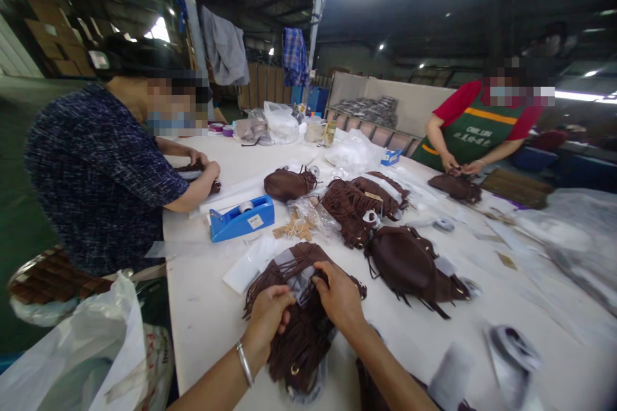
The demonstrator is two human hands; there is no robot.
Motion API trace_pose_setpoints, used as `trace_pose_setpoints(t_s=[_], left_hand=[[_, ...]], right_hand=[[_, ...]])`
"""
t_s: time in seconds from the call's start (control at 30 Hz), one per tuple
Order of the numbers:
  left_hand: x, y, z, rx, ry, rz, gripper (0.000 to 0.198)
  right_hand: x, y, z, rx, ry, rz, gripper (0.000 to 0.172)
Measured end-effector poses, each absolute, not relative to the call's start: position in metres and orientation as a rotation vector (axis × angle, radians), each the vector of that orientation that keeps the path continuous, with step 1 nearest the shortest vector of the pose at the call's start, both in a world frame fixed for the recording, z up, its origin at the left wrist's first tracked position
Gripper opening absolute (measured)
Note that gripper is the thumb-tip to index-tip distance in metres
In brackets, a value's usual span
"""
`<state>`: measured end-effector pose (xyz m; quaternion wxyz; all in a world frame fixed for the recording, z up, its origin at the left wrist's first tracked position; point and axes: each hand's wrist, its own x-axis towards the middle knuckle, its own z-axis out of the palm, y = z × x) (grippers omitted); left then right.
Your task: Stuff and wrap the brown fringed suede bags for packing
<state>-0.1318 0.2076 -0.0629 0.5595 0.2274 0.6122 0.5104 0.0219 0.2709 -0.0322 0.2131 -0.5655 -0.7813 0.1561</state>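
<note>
Right hand (341, 298) is pinching dark brown strands of a fringed bag (303, 341) between thumb and forefinger; left hand (267, 321) is curling its fingertips in against the thumb over the fringe, though whether it is clamping anything I cannot tell. Bag is lying on the white table (202, 314), straight ahead of the person, strands spilling toward the near edge and a metal ring (295, 369) showing low down. Grey sheet (301, 284) is showing between the hands, amid the strands; white sheet (238, 273) is poking out at the far left. On handling, my judgement: thin strips are probably tangling easily, so working them a few at a time, with light, even tension, is looking wiser than tugging. Left hand is best serving as a steady, without pulling against the right. Grey sheet is likely creasing if pressed hard. Smooth brown bag (400, 260) is resting near the right hand, so keeping that wrist clear is worth minding.
</note>
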Motion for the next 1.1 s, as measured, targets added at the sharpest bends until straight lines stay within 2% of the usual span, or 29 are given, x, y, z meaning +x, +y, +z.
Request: trace_pose_setpoints(t_s=[0.13,0.33,0.7,0.9,1.1], left_hand=[[-0.131,0.214,-0.064,0.524,1.374,1.132,0.035],[-0.125,0.224,-0.064,0.445,1.317,1.09,0.041],[-0.119,0.221,-0.068,0.422,1.17,1.15,0.042],[-0.118,0.22,-0.074,0.436,1.101,1.189,0.041],[-0.117,0.216,-0.07,0.415,1.076,1.191,0.041]], right_hand=[[0.024,0.27,-0.033,-1.547,-2.173,0.439,0.027],[0.025,0.269,-0.031,-1.525,-2.188,0.435,0.028],[0.022,0.268,-0.029,-1.586,-2.216,0.416,0.025],[0.024,0.271,-0.028,-1.531,-2.225,0.517,0.024],[0.027,0.271,-0.023,-1.505,-2.297,0.569,0.036]])
